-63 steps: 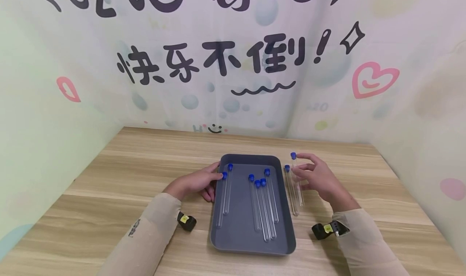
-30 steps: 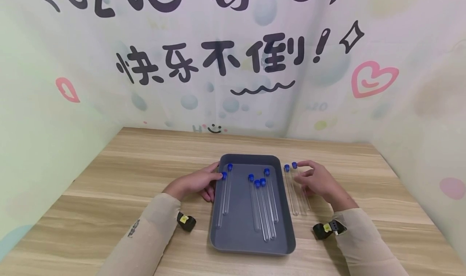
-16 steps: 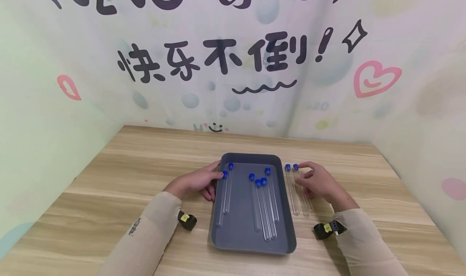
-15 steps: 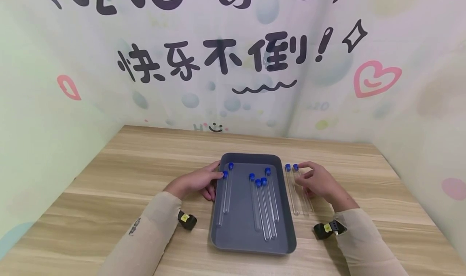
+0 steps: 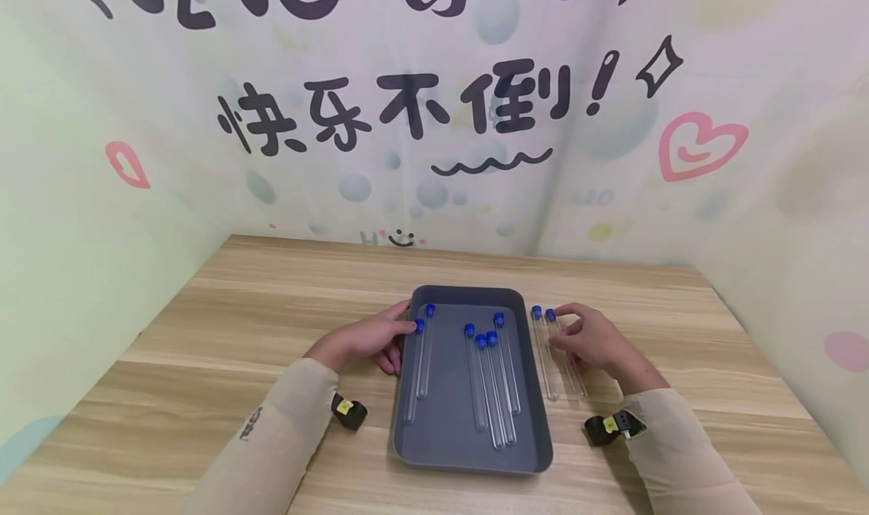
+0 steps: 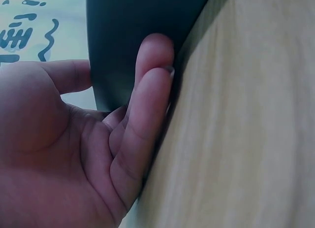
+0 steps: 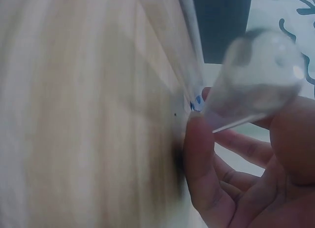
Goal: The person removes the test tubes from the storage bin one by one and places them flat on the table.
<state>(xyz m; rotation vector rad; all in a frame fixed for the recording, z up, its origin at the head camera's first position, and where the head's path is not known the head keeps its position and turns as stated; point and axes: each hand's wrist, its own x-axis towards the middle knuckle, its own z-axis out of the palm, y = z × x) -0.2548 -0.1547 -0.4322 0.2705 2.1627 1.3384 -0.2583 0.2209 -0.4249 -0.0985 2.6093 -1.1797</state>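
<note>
You have lowered the held tube since the earlier frame: its cap now sits about level with that of the loose tube, and its rounded end lies farther right and nearer you; tray unmoved. Position: right of the tray, just beside the loose tube; cannot tell whether the rounded end touches the table. Right hand: thumb and fingers pinch the held tube in its far half, below the cap. Left hand: thumb over the tray's left rim, remaining fingers bent against the outer wall. In the tray, two tubes at left, four at right, all capped. Handling, your estimate: light, stiff, smooth enough to roll or slip, probably brittle if glass. Hold the body just below the cap, lightly; avoid pulling by the cap alone.
</note>
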